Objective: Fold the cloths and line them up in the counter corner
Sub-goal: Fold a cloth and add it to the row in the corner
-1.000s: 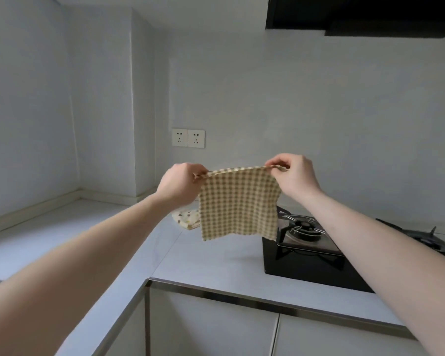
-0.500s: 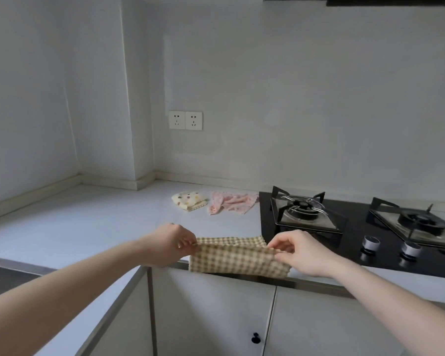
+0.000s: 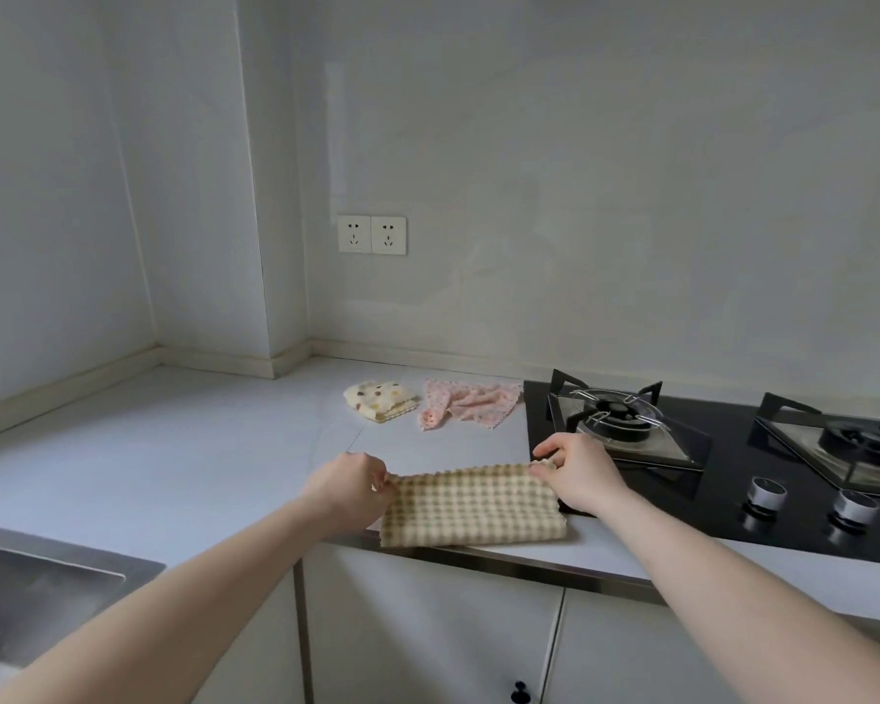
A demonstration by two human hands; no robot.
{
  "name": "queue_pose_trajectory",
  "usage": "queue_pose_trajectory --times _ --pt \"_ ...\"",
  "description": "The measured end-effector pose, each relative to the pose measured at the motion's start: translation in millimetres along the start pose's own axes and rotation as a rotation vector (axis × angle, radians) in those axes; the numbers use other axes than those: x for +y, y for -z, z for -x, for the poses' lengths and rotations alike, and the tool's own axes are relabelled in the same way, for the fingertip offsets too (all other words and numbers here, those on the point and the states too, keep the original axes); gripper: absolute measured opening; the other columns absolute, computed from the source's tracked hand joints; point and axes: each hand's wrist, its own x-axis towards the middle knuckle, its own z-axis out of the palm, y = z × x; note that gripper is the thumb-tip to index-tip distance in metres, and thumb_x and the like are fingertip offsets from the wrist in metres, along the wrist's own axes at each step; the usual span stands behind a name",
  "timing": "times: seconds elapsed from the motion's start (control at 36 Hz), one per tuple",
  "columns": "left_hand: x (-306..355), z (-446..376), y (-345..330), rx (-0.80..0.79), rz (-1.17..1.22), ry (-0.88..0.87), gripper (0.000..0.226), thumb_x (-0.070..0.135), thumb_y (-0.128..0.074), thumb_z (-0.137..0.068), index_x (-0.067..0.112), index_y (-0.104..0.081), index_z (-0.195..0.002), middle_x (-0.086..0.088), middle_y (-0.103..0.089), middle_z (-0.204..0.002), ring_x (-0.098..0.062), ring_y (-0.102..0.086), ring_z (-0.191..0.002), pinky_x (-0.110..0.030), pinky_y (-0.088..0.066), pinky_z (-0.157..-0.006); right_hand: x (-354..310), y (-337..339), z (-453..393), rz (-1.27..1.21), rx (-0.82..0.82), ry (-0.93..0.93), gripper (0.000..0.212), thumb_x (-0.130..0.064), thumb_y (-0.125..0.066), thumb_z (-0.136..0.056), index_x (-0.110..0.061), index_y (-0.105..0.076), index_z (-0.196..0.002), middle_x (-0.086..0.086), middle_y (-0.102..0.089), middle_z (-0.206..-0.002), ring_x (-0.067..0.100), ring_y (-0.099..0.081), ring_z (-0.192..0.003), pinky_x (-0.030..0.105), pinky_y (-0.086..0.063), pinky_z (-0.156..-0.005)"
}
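Note:
A beige checked cloth (image 3: 471, 505) lies folded in half at the front edge of the grey counter (image 3: 174, 464). My left hand (image 3: 349, 482) pinches its far left corner and my right hand (image 3: 577, 467) pinches its far right corner. Farther back, a cream cloth with coloured dots (image 3: 379, 399) lies folded. Beside it on the right, a pink patterned cloth (image 3: 466, 409) lies crumpled and unfolded next to the hob.
A black gas hob (image 3: 732, 480) with two burners and two knobs fills the counter's right side. A steel sink (image 3: 31, 597) sits at the lower left. A double wall socket (image 3: 372, 235) is above the counter. White cabinet doors hang below.
Both hands brought the checked cloth down from hanging in the air onto the counter's front edge, where it now lies folded in half. The view tilted downward.

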Motion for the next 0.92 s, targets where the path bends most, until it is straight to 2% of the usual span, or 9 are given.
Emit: queue_pose_trajectory --times 0.08,0.17,0.31,0.47,0.56,0.64,0.72,0.83,0.92 --pt "-1 -6 -5 -0.028 0.012 0.043 0.019 0.040 -0.056 -0.089 0.028 -0.066 -0.099 0.007 -0.067 -0.109 -0.019 -0.062 -0.101 -0.030 -0.053 -0.080 1 -11 -9 0.037 0.023 -0.063 0.026 -0.033 -0.075 -0.087 -0.024 -0.071 -0.111 -0.013 -0.071 -0.085 0.012 -0.068 -0.087 0.032 -0.055 -0.081" --pt "-4 -10 -11 -0.037 0.033 0.053 0.035 0.039 -0.054 -0.088 0.028 -0.057 -0.121 0.005 -0.056 -0.128 -0.019 -0.054 -0.119 -0.034 -0.049 -0.093 3 -19 -12 0.102 -0.015 -0.095 0.042 -0.036 -0.074 -0.088 -0.024 -0.063 -0.128 -0.009 -0.073 -0.108 0.015 -0.065 -0.106 0.034 -0.054 -0.088" --pt "-12 -17 -22 -0.080 0.150 0.067 0.049 0.048 -0.042 -0.099 0.030 -0.042 -0.144 0.002 -0.039 -0.155 -0.023 -0.036 -0.141 -0.039 -0.030 -0.114 11 -22 -17 0.239 -0.172 -0.141 0.060 -0.052 -0.058 -0.093 -0.025 -0.049 -0.146 0.005 -0.043 -0.151 0.028 -0.042 -0.138 0.041 -0.041 -0.111" --pt "-16 -16 -42 -0.059 0.099 -0.016 0.051 0.050 -0.035 -0.099 0.035 -0.038 -0.147 0.010 -0.028 -0.161 -0.014 -0.017 -0.151 -0.034 -0.012 -0.122 13 -15 -22 0.222 -0.273 -0.163 0.047 -0.056 -0.068 -0.081 -0.036 -0.057 -0.122 0.002 -0.050 -0.131 0.026 -0.048 -0.124 0.039 -0.044 -0.102" --pt "-16 -17 -43 -0.059 0.104 -0.026 0.050 0.050 -0.036 -0.100 0.035 -0.037 -0.148 0.009 -0.026 -0.163 -0.014 -0.015 -0.152 -0.033 -0.010 -0.123 11 -17 -23 0.140 -0.269 -0.163 0.026 -0.044 -0.073 -0.082 -0.025 -0.067 -0.099 -0.003 -0.065 -0.104 0.017 -0.060 -0.098 0.031 -0.048 -0.084" --pt "-18 -18 -43 -0.082 0.144 -0.015 0.051 0.050 -0.039 -0.098 0.036 -0.039 -0.147 0.009 -0.026 -0.163 -0.014 -0.014 -0.153 -0.034 -0.010 -0.124 1 -16 -22 0.093 -0.304 -0.155 0.020 -0.027 -0.070 -0.085 -0.008 -0.070 -0.089 -0.001 -0.060 -0.079 0.014 -0.053 -0.071 0.028 -0.040 -0.066" --pt "-20 -20 -41 -0.085 0.186 0.001 0.051 0.048 -0.042 -0.096 0.036 -0.042 -0.145 0.009 -0.029 -0.163 -0.013 -0.016 -0.152 -0.034 -0.010 -0.124 -10 -11 -25 -0.009 -0.277 -0.188 0.013 -0.022 -0.068 -0.084 -0.009 -0.064 -0.087 0.004 -0.057 -0.082 0.015 -0.052 -0.070 0.026 -0.042 -0.063" --pt "-19 -20 -34 -0.094 0.261 0.015 0.046 0.039 -0.047 -0.096 0.034 -0.047 -0.143 0.009 -0.033 -0.160 -0.013 -0.020 -0.151 -0.034 -0.013 -0.122 -25 -1 -30 -0.189 -0.248 -0.238 0.026 -0.023 -0.070 -0.085 -0.013 -0.064 -0.108 0.006 -0.069 -0.104 0.019 -0.069 -0.093 0.032 -0.059 -0.068" --pt "-16 -18 -28 -0.108 0.317 0.040 0.043 0.029 -0.047 -0.094 0.033 -0.052 -0.137 0.008 -0.042 -0.154 -0.017 -0.030 -0.145 -0.036 -0.020 -0.120 -42 5 -32 -0.311 -0.253 -0.256 0.027 -0.020 -0.071 -0.087 -0.014 -0.061 -0.111 0.005 -0.069 -0.103 0.016 -0.069 -0.089 0.025 -0.053 -0.057"
